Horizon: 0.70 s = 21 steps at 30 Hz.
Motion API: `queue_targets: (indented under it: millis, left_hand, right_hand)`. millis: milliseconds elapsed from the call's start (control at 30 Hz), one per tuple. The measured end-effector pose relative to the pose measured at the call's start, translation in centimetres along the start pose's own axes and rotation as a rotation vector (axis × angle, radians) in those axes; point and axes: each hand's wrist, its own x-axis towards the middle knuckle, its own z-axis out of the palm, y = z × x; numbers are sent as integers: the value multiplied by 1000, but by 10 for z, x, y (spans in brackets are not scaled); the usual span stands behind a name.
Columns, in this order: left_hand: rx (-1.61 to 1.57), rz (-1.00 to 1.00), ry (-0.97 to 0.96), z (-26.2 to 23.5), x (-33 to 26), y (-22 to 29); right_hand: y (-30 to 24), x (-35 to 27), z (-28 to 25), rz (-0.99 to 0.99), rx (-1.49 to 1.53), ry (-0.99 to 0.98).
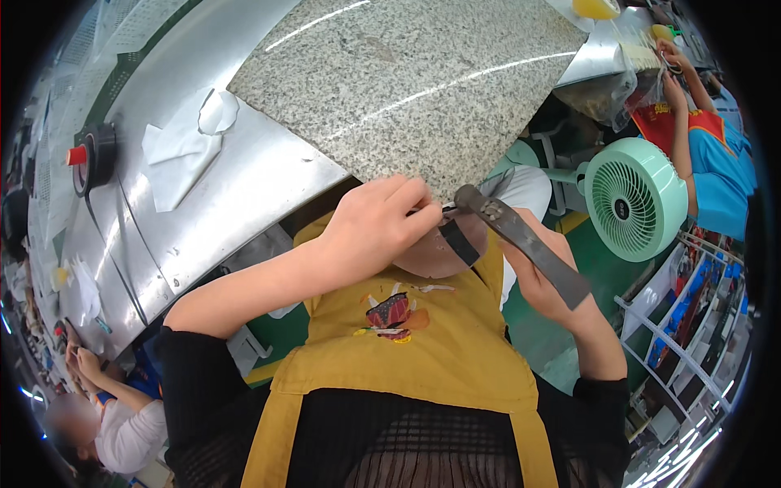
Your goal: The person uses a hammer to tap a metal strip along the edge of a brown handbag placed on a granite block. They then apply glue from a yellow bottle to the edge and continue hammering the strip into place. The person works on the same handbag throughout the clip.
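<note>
The person stands at the edge of a speckled granite slab [407, 73] that lies on a metal bench [244, 187]. The right hand [545, 285] is clenched around the handles of a pair of dark scissors [521, 240], held just below the slab's near corner, with the pivot end pointing toward the left hand [374, 224]. The left hand's fingers [411, 199] are pinched shut on a small dark strip [458, 241] which meets the scissors' tip; how the blades stand is hidden behind the fingers, so I cannot tell.

Judgement on doing the step well: keep the strip taut and square to the blades, keep the pinching fingers back from the cutting line, and close in one steady stroke — no sawing.

Elsewhere: a white cloth [183, 154] and a roll of black tape [96, 154] lie on the bench to the left, well apart from the hands. A green fan [634, 199] stands to the right, and other people work on both sides.
</note>
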Motion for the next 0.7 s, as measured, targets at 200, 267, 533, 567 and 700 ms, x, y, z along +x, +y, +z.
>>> queue_targets:
  millis: [200,267,533,567,700]
  left_hand:
    - [225,182,-29,2,0,-3]
    - [221,241,11,1,0,-7]
    - [203,264,42,2,2,-16]
    - [162,214,27,0,2,-16]
    - [-94,21,-45,-9,2,-23]
  right_hand:
    - [1,-3,11,-38,-69,53]
    - [-9,-1,1,94,-38,-107]
    - [-8,7,-2,-8,-177,-118]
    - [-9,10,2,60,-213,-222]
    - [-19,18,-1,98,-205,-257]
